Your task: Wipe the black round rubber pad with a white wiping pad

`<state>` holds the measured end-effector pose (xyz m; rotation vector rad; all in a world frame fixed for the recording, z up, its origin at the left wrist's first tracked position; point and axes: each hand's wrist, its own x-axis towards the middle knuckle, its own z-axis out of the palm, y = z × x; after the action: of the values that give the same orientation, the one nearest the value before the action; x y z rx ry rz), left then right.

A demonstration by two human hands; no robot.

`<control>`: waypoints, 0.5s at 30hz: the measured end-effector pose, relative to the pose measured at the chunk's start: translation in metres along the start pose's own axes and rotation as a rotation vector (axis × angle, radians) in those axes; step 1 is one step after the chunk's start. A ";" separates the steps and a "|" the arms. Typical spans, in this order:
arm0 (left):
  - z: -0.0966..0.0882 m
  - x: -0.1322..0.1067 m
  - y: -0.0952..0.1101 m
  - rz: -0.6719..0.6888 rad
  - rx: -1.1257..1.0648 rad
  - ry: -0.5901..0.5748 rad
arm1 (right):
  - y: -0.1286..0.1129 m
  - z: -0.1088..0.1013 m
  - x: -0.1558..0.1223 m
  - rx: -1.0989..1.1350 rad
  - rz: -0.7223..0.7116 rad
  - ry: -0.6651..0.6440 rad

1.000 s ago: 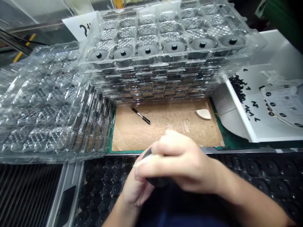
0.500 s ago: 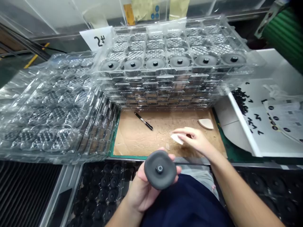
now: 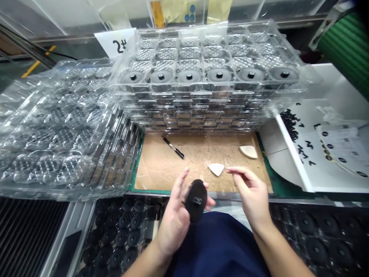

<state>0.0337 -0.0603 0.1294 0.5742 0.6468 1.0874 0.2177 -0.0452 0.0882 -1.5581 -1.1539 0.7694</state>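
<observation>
A dark grey rounded disc with a small round stub at its centre [image 3: 196, 201] is in my left hand [image 3: 175, 219], tilted nearly edge-on, the fingers behind it and around its edges. My right hand [image 3: 252, 192] hovers just right of a small off-white wedge-shaped piece [image 3: 216, 169], fingers loosely bent, nothing visible in them. That wedge lies flat on the cardboard sheet [image 3: 155, 169]. A second wedge-shaped piece [image 3: 248, 151] rests farther back on the right, and a black pen [image 3: 173, 147] on the left.
Behind the cardboard stands a stack of clear plastic trays [image 3: 201, 100], its front row holding several grey discs. Another clear tray stack [image 3: 63, 134] is at left. A white bin [image 3: 296, 161] with small black bits stands right. Trays of dark discs [image 3: 121, 234] sit below the bench edge.
My right hand has let go of the wedge and drawn back to the right. My left hand has turned the disc from facing me to nearly edge-on.
</observation>
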 end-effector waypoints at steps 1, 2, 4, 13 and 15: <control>-0.001 -0.002 0.000 0.092 0.174 0.020 | -0.002 0.000 -0.004 0.019 0.007 -0.010; -0.002 -0.004 0.000 0.171 0.354 0.023 | -0.004 0.000 -0.009 0.044 0.008 -0.017; -0.004 -0.008 0.001 0.274 0.654 -0.009 | -0.013 -0.002 -0.019 0.130 -0.020 -0.032; -0.007 -0.013 0.005 0.348 0.819 -0.102 | -0.070 -0.020 -0.018 0.413 0.254 -0.718; -0.007 -0.014 0.006 0.312 0.815 -0.136 | -0.075 -0.021 -0.012 0.469 0.330 -0.855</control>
<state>0.0201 -0.0699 0.1315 1.4772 0.8971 1.0343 0.2098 -0.0614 0.1648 -1.0269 -1.1693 1.8973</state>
